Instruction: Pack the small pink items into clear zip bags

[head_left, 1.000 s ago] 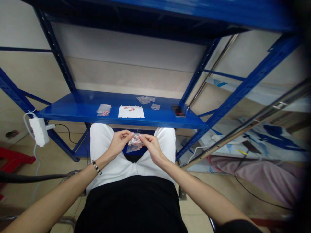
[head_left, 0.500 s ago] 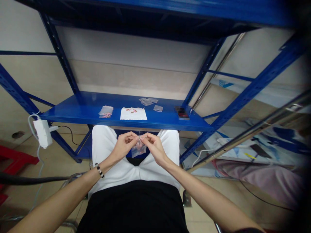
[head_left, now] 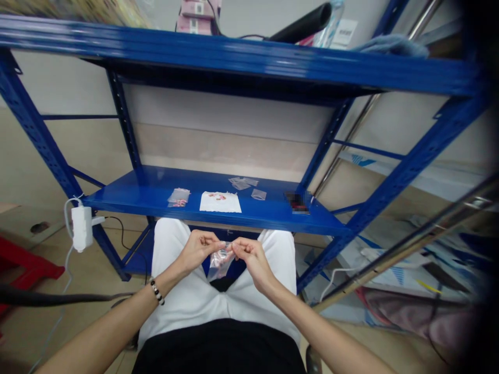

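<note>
A small clear plastic bag [head_left: 219,263] hangs between my hands, above my lap and in front of the shelf edge. Something pinkish shows inside it, too small to name. My left hand [head_left: 200,249] pinches the bag's top edge at the left. On the right, my right hand [head_left: 249,255] pinches the same edge with thumb and forefinger. Beyond them on the blue shelf [head_left: 156,183] lies a white cloth or paper [head_left: 220,203] with small reddish pieces on it. Left of that is a stack of filled clear bags [head_left: 179,197].
Several flat clear bags [head_left: 242,183] lie at the back of the shelf, with a single one [head_left: 258,194] nearer. A dark, blurred-out object [head_left: 298,202] is at the right. An upper shelf [head_left: 234,54] spans overhead. A white power strip [head_left: 81,227] hangs at the left post.
The view has tilted up, bringing the upper shelf's top into sight. Both hands still pinch the bag, now slightly farther apart, and more of the bag hangs visible below them.
</note>
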The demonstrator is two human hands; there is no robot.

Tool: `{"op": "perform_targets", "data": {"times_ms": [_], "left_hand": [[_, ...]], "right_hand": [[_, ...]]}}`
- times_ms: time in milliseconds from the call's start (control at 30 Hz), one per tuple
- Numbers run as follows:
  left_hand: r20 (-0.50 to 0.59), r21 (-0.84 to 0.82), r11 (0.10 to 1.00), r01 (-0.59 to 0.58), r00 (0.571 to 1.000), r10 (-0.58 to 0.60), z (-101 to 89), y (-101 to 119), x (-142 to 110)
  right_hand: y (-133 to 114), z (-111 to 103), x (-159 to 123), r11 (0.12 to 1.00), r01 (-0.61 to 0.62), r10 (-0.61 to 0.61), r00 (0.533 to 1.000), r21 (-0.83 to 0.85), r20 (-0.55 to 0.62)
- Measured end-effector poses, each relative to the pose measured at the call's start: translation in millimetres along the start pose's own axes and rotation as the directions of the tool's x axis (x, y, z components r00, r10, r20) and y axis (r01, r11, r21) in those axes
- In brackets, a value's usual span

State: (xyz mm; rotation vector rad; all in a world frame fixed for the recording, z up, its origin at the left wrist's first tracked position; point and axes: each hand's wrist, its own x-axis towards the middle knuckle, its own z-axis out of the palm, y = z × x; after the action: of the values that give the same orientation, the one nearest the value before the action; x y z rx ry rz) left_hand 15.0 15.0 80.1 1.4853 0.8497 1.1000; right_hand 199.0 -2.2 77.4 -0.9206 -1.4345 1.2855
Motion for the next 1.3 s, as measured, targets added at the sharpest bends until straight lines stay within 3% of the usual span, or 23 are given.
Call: {"op": "perform_targets", "data": {"times_ms": [100,167,267,333,433,500,667,867,1033,1167,1300], "left_hand": [[-0.05,-0.008,1.0,-0.022,0.999,0.022,-4.8,4.4,3.7],[-0.149,-0.048,0.998,-0.04,0.988,0.033,-12.6,5.7,6.6],[-0.374,-0.143,0.986,-0.081,0.927,0.022,-26.8,0.7,10.1],[-0.421,-0.195,0.98,-0.04,0.906,-0.047,-30.6,-7.2,11.7],[-0.268,-0.199,0.966,0.167,0.939,-0.218,-22.1,-21.6,13.4],[-0.155,-0.138,0.963,0.232,0.955,-0.252,-11.5,-29.5,14.5],[-0.034,-0.049,0.974,0.223,0.974,-0.225,1.8,-38.1,17.2],[-0.051,0.116,0.976,0.185,0.982,-0.18,-0.1,-44.1,18.1],[-0.058,0.292,0.956,-0.034,0.997,0.053,2.4,-42.7,10.2],[-0.063,0.32,0.945,-0.06,0.994,0.084,3.2,-32.6,2.9],[-0.084,0.246,0.968,-0.048,0.994,0.071,5.3,-26.6,-0.1]], "right_hand": [[-0.8,2.0,11.9,0.999,0.03,-0.031,0.999,-0.036,-0.013],[-5.0,3.0,30.6,0.996,0.062,-0.064,0.997,-0.068,-0.032],[-12.7,8.8,76.2,0.995,0.089,-0.092,0.994,-0.054,-0.061],[-16.0,18.5,114.4,0.996,0.088,-0.088,0.995,-0.005,-0.044],[-16.7,42.7,173.2,1.0,0.014,-0.014,0.998,-0.006,-0.061],[-14.0,62.3,208.7,0.997,-0.046,0.04,0.994,-0.06,-0.1],[3.4,100.5,277.0,0.963,-0.134,0.1,0.983,-0.232,-0.153],[15.2,108.8,324.4,0.825,-0.165,0.086,0.982,-0.541,-0.169],[11.5,77.8,319.2,0.611,-0.091,-0.087,0.98,-0.786,-0.181],[10.2,14.6,295.7,0.407,-0.101,-0.175,0.967,-0.908,-0.185],[9.8,-57.4,283.8,0.285,-0.196,-0.175,0.952,-0.938,-0.252]]}}
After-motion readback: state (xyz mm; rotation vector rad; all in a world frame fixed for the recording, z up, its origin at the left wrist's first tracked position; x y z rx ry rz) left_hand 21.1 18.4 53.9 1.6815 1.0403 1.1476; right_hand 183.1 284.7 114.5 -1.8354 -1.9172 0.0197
